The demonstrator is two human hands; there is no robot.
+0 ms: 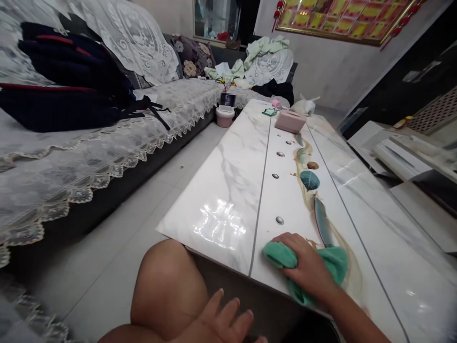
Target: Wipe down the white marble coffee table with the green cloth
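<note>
Pressing a green cloth (pixel 332 267) onto the marble table's (pixel 228 190) near edge, the right hand (pixel 307 267) wipes, fingers clamped on it, while the left hand (pixel 221 324) rests open-fingered by the knee (pixel 167 281); unwiped surface likely follows.

cloth (pixel 332 264): green, soft, bunched into folds
state: pressed flat under the right hand (pixel 305 267)
place: near edge of the marble bench (pixel 228 190), on its painted middle strip

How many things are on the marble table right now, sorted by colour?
Green: 2, the cloth under the right hand and a small item at the far end
Pink: 2, a box and a small object
Total: 4
</note>
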